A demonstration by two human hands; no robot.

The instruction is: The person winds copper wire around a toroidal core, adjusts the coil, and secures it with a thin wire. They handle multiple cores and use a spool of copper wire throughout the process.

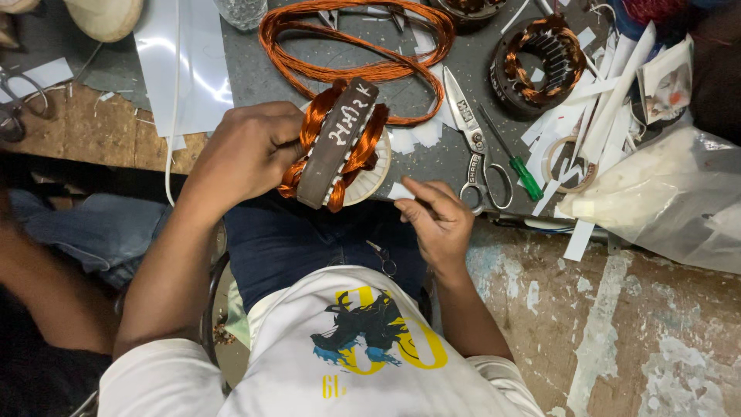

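The left hand (247, 150) clamps the wound motor stator (338, 147) over the counter (432, 158) edge; the right hand (436, 216) pinches an insulation paper strip (400, 191), which could buckle or nick the copper windings (363, 150) if forced.

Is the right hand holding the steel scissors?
No, the right hand pinches a small white paper strip; the steel scissors lie apart.

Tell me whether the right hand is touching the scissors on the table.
Apart. The head view shows the right hand pinching a small white paper slip, with a strip of grey table visible between its fingers and the scissors.
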